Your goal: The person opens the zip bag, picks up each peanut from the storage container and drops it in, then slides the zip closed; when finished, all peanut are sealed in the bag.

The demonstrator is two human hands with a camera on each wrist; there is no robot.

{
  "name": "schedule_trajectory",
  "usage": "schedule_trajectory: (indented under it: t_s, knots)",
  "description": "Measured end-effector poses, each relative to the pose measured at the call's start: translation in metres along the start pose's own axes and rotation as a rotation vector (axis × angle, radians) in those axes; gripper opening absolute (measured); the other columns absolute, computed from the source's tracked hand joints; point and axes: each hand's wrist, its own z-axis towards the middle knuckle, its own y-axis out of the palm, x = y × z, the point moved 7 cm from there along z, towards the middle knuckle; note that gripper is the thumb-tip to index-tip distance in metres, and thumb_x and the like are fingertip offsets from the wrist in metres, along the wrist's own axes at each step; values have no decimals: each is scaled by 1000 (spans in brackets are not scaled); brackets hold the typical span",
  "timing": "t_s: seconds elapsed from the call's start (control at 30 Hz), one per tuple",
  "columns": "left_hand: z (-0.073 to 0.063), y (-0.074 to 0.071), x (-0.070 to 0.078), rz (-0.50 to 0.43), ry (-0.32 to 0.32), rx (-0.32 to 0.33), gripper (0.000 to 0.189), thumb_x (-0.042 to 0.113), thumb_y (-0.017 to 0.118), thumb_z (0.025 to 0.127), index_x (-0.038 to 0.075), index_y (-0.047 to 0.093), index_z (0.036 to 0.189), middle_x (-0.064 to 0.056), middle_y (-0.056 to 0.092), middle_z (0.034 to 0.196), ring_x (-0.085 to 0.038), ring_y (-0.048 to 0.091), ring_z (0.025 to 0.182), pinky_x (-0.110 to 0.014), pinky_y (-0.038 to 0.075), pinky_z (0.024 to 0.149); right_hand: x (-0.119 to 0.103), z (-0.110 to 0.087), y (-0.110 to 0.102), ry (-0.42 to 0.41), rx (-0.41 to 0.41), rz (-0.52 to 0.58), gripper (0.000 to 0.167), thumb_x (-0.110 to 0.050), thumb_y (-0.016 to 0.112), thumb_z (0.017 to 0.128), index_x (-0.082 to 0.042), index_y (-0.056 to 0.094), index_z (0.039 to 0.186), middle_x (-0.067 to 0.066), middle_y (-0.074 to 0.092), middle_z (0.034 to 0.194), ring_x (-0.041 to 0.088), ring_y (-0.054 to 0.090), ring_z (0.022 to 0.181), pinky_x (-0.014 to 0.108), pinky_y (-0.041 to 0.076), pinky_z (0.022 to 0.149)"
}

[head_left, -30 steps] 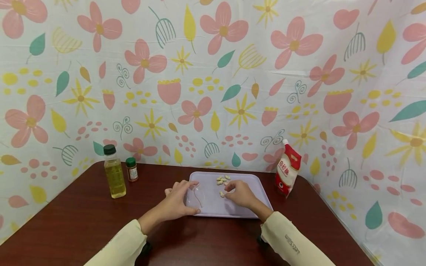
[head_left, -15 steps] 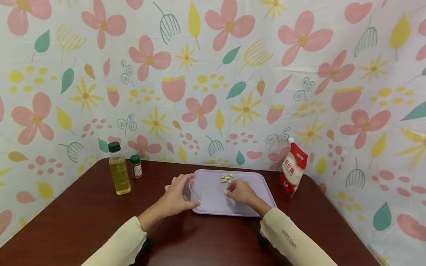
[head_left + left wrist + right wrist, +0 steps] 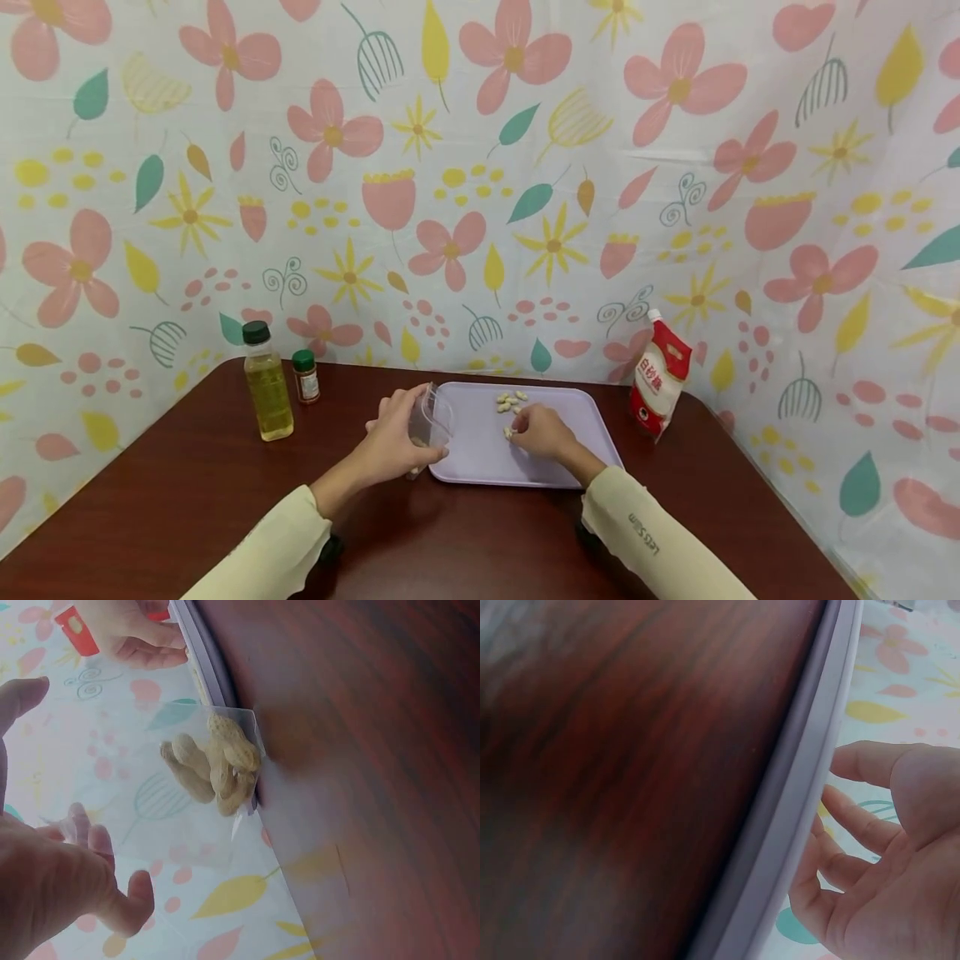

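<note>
My left hand point(image 3: 393, 442) grips a clear plastic container point(image 3: 429, 423) at the left end of the lilac tray point(image 3: 468, 467). The container is tilted, its rim facing the tray. Several unshelled peanuts point(image 3: 217, 765) lie at its bottom in the left wrist view. Over the middle of the tray, my right hand point(image 3: 546, 435) pinches a pale peanut point(image 3: 508, 433) between thumb and fingers. More peanuts point(image 3: 506, 402) lie in a small group just behind that hand. In the right wrist view the tray's edge hides the right fingertips point(image 3: 836, 761).
A bottle of yellow oil point(image 3: 268, 392) and a green-capped spice jar point(image 3: 305, 379) stand at the back left of the dark wooden table point(image 3: 187, 492). A red and white spouted pouch point(image 3: 657, 379) stands right of the tray. Flowered cloth point(image 3: 480, 167) hangs behind.
The left hand has turned the container, so its side and bottom now show beside the tray. The right fingers have closed in on the peanut. The head view has shifted slightly.
</note>
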Motion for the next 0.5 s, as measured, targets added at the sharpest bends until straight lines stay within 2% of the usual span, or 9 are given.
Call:
schedule_trajectory:
  t_s: [0.13,0.27,0.5]
  knots:
    - [1,2,1,27,-22,33,102,40,89,67,10,38,149,-6,51,122,-24,37,111,-49,23,82,0,0,2,12,-3,-29,13,-18,78,83,-9,70,87,-1,66,83,14,59,74,33,49,68]
    - [2,3,2,42,-24,71,96,38,89,67,11,43,146,-4,53,120,-24,39,109,-50,22,82,-4,-1,5,11,-5,-39,14,-22,78,83,-11,70,86,-3,65,80,13,58,71,32,47,62]
    - [3,9,2,-1,3,26,91,32,88,70,11,42,145,-4,58,126,-24,47,118,-50,22,84,-9,0,4,-1,10,-89,12,-21,76,83,-16,69,75,-5,62,70,12,55,64,30,43,54]
